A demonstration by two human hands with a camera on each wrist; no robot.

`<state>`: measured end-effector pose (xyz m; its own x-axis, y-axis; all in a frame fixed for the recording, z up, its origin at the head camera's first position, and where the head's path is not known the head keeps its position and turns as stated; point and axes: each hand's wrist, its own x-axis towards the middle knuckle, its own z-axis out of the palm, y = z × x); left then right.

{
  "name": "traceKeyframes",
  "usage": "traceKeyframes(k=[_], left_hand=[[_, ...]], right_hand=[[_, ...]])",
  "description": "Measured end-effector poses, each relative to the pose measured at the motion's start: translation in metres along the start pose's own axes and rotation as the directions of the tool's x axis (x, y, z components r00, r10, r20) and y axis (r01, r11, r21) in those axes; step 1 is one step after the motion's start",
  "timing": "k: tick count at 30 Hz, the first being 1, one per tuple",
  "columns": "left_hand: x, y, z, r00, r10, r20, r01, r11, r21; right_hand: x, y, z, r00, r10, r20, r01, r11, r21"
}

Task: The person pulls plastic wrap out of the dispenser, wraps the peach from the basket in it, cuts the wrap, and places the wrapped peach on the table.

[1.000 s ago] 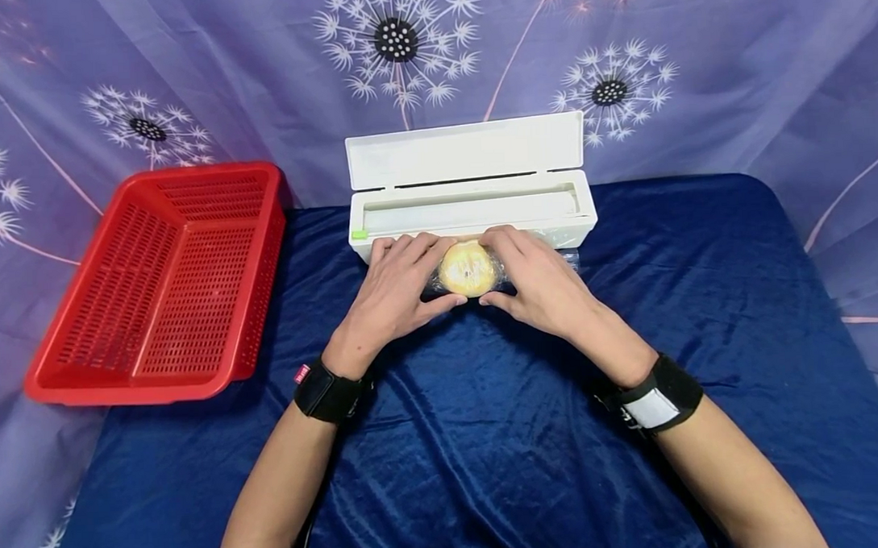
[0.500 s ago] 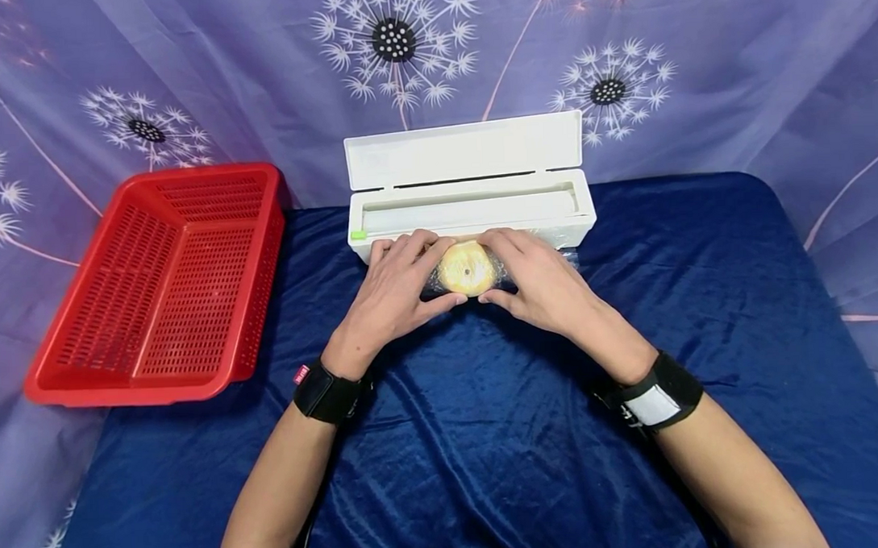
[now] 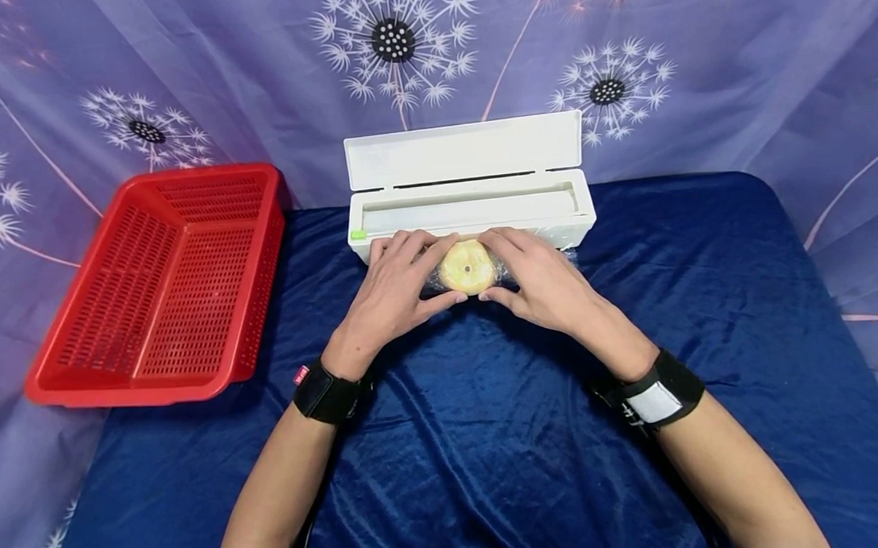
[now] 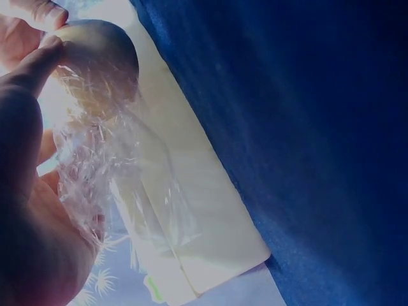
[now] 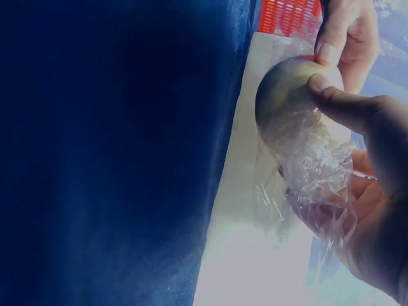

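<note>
i've got both hands on a small round yellow fruit [image 3: 468, 267], with what looks like a stem dimple on top, which sits on the blue-draped worktop [image 3: 488, 433] just in front of the white cling film dispenser [image 3: 472, 216]. the left hand [image 3: 392, 288] has its grip curled round the fruit's left side, thumb tucked against the near edge; the right hand [image 3: 544, 282] mirrors it on the right. clear cling film [image 4: 108, 172] is crumpled round the fruit and bunches between my fingers in both wrist views.

i'd judge the fruit firm and light, but the film makes it slick and clingy, so the best hold is at its sides with thumbs and fingertips opposed, pressing the film flat rather than tugging it, since it looks thin enough to tear.

the dispenser stands with its lid [image 3: 464, 150] raised; inside i see a long pale trough, the roll itself hard to make out. the red perforated basket [image 3: 163, 284] sits well apart to the left, tilted, nothing visible in it.
</note>
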<state>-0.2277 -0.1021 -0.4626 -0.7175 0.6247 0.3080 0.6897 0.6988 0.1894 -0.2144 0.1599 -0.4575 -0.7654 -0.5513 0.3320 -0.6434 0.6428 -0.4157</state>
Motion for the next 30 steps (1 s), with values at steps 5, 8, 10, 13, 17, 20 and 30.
traceKeyframes(k=[5,8,10,13,17,20,30], left_hand=[[0.0014,-0.0005,0.0008,1.000,0.008,-0.027,-0.008,1.000,-0.013],[0.0013,-0.0005,0.0003,0.999,0.010,-0.047,-0.011,1.000,-0.014],[0.0010,-0.0006,-0.0002,0.998,0.009,-0.059,-0.010,1.000,-0.016],[0.0006,-0.0004,-0.0007,0.998,0.008,-0.068,-0.009,1.000,-0.019],[0.0005,-0.0004,-0.0005,0.998,0.012,-0.069,-0.013,1.000,-0.022],[0.0005,-0.0011,-0.0004,0.997,0.013,-0.074,-0.014,1.000,-0.024],[0.0008,-0.0008,-0.0024,0.997,0.012,-0.077,-0.015,0.999,-0.041]], right_hand=[[0.0001,0.0003,-0.0002,1.000,0.006,0.000,-0.006,1.000,0.008],[0.0006,0.0006,-0.0004,1.000,0.012,0.005,-0.012,1.000,0.017],[0.0008,0.0008,-0.0006,1.000,0.014,0.010,-0.014,1.000,0.019],[0.0007,0.0009,-0.0006,1.000,0.016,0.017,-0.016,1.000,0.017],[0.0005,0.0012,-0.0008,1.000,0.016,0.023,-0.017,1.000,0.018],[0.0007,0.0013,-0.0011,0.999,0.022,0.027,-0.022,1.000,0.021],[0.0002,0.0002,-0.0025,0.997,0.055,0.058,-0.056,0.998,0.027]])
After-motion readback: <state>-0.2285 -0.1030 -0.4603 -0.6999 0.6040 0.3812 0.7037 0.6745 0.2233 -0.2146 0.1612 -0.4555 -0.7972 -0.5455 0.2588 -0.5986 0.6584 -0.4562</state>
